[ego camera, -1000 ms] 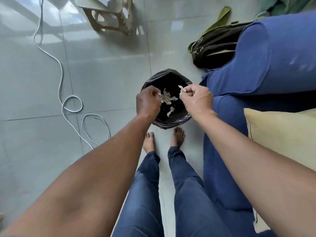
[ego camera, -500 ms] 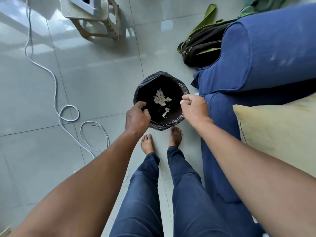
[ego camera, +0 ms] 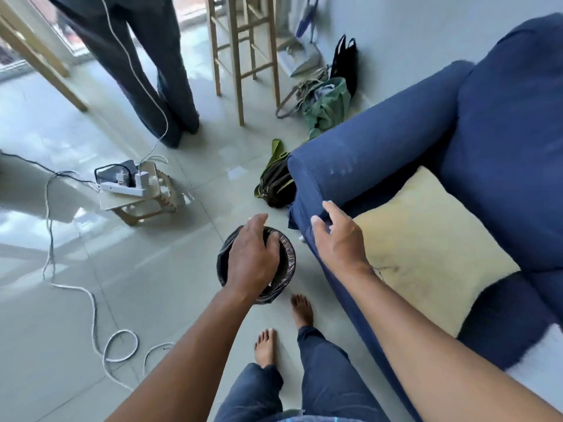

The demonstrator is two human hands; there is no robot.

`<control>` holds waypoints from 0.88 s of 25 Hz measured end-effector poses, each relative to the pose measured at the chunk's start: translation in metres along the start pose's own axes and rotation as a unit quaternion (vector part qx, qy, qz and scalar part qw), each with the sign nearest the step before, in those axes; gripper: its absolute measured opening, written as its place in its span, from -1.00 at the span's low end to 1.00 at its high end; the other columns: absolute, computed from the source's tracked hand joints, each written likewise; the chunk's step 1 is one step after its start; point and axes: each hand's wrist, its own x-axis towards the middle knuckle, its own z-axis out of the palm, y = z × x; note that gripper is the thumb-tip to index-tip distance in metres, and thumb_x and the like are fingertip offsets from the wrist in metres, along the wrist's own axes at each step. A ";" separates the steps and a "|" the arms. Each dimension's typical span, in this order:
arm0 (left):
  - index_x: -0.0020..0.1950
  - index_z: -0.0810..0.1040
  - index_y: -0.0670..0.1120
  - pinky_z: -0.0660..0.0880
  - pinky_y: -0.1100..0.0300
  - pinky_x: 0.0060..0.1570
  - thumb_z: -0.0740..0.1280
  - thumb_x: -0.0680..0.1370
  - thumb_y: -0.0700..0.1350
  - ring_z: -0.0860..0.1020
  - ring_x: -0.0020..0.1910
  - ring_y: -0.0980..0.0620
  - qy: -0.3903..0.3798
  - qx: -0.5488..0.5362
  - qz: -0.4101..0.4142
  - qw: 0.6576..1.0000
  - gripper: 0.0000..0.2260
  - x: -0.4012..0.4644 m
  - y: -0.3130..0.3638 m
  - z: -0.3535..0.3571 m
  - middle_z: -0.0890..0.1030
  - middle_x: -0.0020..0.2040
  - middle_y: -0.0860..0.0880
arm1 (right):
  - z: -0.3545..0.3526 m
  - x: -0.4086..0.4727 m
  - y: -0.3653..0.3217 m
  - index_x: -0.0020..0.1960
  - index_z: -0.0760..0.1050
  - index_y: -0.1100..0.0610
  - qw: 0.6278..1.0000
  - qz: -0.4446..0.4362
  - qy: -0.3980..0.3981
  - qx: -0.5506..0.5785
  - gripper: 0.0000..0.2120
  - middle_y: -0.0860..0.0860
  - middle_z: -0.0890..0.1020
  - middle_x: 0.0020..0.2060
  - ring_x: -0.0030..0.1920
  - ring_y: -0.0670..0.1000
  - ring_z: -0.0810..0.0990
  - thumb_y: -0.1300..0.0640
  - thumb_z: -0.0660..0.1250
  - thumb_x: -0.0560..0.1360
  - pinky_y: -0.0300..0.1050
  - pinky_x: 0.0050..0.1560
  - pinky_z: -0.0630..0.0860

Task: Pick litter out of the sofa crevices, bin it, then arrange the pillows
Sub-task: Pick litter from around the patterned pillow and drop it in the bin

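Our left hand (ego camera: 253, 257) hovers loose-fingered over the round black-lined bin (ego camera: 288, 260), perhaps touching it, while at three o'clock our right hand (ego camera: 339, 242), fingers spread, nears the blue fabric sofa (ego camera: 380, 153).

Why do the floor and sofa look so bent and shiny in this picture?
Head view: the wide lens bows the sofa and stool legs outward; window light glares off the glossy floor tiles; the left hand over the bin is slightly soft, as is the right hand.

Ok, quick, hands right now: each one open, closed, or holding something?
Left hand: open, spread over the bin.
Right hand: open, holding nothing.
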 end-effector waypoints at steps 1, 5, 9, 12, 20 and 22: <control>0.53 0.36 -0.07 0.30 0.04 0.43 0.26 0.65 -0.03 0.39 0.47 -0.05 -0.005 0.011 0.039 0.999 -0.56 -0.010 0.016 -0.005 0.47 0.47 -0.04 | -0.017 -0.012 -0.001 0.46 0.41 0.21 1.000 -0.003 0.024 0.003 -0.54 0.17 0.46 0.44 0.46 0.15 0.39 0.07 0.28 0.60 -0.04 0.45 0.29; 0.58 0.28 -0.12 0.15 0.05 0.55 0.25 0.66 -0.04 0.18 0.61 -0.02 -0.055 0.041 0.170 0.983 -0.51 -0.033 0.073 -0.007 0.32 0.58 -0.05 | -0.083 -0.059 0.013 0.54 0.25 0.27 0.994 0.016 0.105 -0.011 -0.47 0.23 0.22 0.56 0.59 0.16 0.13 0.11 0.23 0.63 0.04 0.56 0.12; 0.61 0.21 -0.15 0.08 0.02 0.58 0.22 0.67 -0.01 0.06 0.64 -0.05 -0.096 0.061 0.271 0.956 -0.46 -0.053 0.130 0.017 0.22 0.63 -0.09 | -0.136 -0.107 0.051 0.61 0.04 0.18 0.982 0.056 0.169 -0.061 -0.42 0.17 0.01 0.62 0.62 0.13 -0.06 0.06 0.14 0.66 0.16 0.56 0.05; 0.63 0.13 -0.15 0.04 -0.03 0.59 0.20 0.68 0.04 -0.02 0.65 -0.06 -0.142 0.074 0.348 0.924 -0.43 -0.080 0.180 0.044 0.12 0.65 -0.10 | -0.178 -0.145 0.086 0.62 -0.03 0.15 0.964 0.121 0.228 -0.067 -0.40 0.12 -0.06 0.63 0.62 0.08 -0.15 0.01 0.09 0.67 0.14 0.58 -0.04; 0.64 0.06 -0.16 -0.01 0.01 0.60 0.16 0.69 0.06 -0.06 0.65 -0.09 -0.233 0.105 0.504 0.825 -0.40 -0.191 0.266 0.125 0.06 0.66 -0.14 | -0.263 -0.271 0.175 0.62 0.00 0.18 0.895 0.256 0.359 -0.071 -0.39 0.13 -0.04 0.62 0.62 0.11 -0.13 -0.02 0.10 0.67 0.16 0.57 0.01; 0.64 0.06 -0.17 -0.01 0.01 0.60 0.16 0.69 0.05 -0.06 0.65 -0.10 -0.255 0.108 0.541 0.794 -0.40 -0.231 0.283 0.145 0.06 0.66 -0.14 | -0.278 -0.312 0.199 0.61 0.00 0.19 0.876 0.291 0.379 -0.066 -0.40 0.14 -0.03 0.62 0.62 0.10 -0.13 -0.01 0.11 0.67 0.13 0.56 0.02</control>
